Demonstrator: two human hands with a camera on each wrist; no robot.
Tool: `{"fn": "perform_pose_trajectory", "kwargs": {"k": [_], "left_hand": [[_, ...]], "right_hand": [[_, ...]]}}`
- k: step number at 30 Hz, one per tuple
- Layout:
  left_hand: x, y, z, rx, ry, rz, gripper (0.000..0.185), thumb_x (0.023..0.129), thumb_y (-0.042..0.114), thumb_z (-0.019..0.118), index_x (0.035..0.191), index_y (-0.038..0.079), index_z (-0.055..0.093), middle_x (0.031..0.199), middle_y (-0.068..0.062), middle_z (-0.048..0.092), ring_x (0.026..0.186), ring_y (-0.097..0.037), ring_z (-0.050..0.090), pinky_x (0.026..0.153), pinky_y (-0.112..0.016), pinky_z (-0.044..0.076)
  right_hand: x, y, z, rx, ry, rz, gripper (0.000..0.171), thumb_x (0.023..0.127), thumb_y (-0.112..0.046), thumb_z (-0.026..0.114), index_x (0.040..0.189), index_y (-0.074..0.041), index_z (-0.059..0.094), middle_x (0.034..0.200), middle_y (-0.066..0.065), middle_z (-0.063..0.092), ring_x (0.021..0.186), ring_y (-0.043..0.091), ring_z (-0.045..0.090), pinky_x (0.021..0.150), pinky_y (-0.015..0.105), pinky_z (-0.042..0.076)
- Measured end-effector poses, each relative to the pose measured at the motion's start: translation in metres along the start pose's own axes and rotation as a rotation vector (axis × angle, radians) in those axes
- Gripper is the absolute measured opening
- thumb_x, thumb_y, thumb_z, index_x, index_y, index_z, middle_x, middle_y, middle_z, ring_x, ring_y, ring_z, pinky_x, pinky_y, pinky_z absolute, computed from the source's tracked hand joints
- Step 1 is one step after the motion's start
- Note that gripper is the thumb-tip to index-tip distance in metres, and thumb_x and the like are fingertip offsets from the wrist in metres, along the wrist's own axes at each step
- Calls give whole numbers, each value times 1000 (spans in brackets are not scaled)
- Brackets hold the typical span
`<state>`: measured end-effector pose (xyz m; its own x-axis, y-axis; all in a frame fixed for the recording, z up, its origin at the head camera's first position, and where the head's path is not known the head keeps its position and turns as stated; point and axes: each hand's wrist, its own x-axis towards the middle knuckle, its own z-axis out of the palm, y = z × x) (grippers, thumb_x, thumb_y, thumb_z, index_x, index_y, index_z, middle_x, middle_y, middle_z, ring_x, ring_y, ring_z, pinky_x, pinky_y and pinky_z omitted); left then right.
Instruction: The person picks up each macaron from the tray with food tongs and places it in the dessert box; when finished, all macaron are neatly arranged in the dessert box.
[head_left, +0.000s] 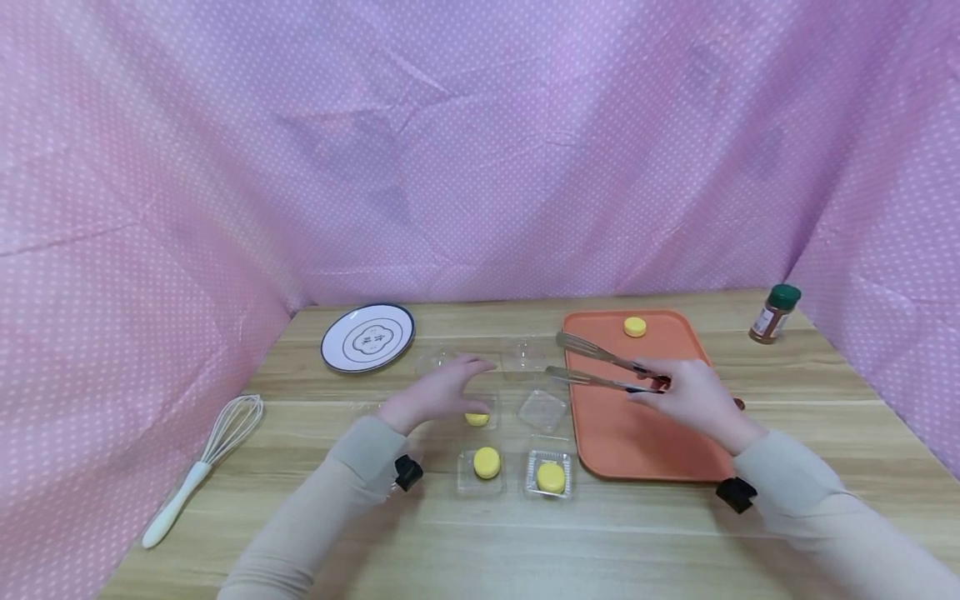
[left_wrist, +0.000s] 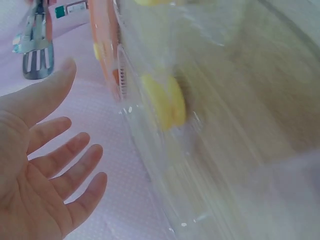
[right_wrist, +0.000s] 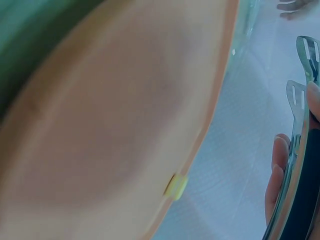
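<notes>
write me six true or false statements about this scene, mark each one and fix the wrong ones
1. The right hand holds tongs. True.
2. One yellow macaron lies on the orange tray. True.
3. The tongs are closed on a macaron. False: their tips stand apart, with nothing gripped.
4. The whisk lies on the tray. False: the whisk lies on the table, at the person's left.
5. A green-capped bottle stands to the right of the tray. True.
6. The left hand grips the plate. False: it holds nothing, and the plate lies apart from it.
</notes>
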<state>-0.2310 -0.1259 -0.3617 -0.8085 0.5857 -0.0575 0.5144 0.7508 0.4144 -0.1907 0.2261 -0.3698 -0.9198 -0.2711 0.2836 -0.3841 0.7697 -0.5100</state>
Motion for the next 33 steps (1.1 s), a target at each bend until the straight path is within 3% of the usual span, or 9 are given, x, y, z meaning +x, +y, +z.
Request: {"fn": "perform_pose_trajectory", "kwargs": {"k": [12, 20, 26, 33], "left_hand": [[20, 18, 7, 84, 25, 104, 66, 81, 28, 74, 137, 4, 48, 139, -15, 49, 126, -30, 49, 108, -41, 39], [38, 30, 14, 112, -28, 155, 71, 79, 27, 76, 139, 4, 45, 142, -13, 45, 131, -26, 43, 112, -36, 34], [50, 32, 20, 198, -85, 202, 75, 76, 29, 79, 139, 6, 46, 145, -10, 43, 136, -30, 35, 117, -43, 24], [58, 37, 24, 257, -166, 172, 81, 75, 36, 77, 143, 11, 41, 150, -5, 37, 140, -29, 29, 117, -41, 23]], "right_hand": [[-24, 29, -15, -57, 47, 69, 45, 75, -22, 80, 112, 1, 68, 62, -3, 53, 54, 7, 40, 47, 21, 32], [-34, 42, -18, -64, 11, 138, 50, 77, -27, 78, 116, 2, 65, 61, -2, 52, 51, 6, 38, 44, 21, 30], [-37, 47, -19, -75, 10, 151, 51, 77, -28, 78, 116, 2, 65, 61, -3, 53, 49, 5, 38, 43, 22, 29], [-40, 50, -19, -94, 18, 153, 50, 76, -26, 79, 115, 2, 66, 61, -3, 54, 48, 5, 38, 42, 22, 29]]}}
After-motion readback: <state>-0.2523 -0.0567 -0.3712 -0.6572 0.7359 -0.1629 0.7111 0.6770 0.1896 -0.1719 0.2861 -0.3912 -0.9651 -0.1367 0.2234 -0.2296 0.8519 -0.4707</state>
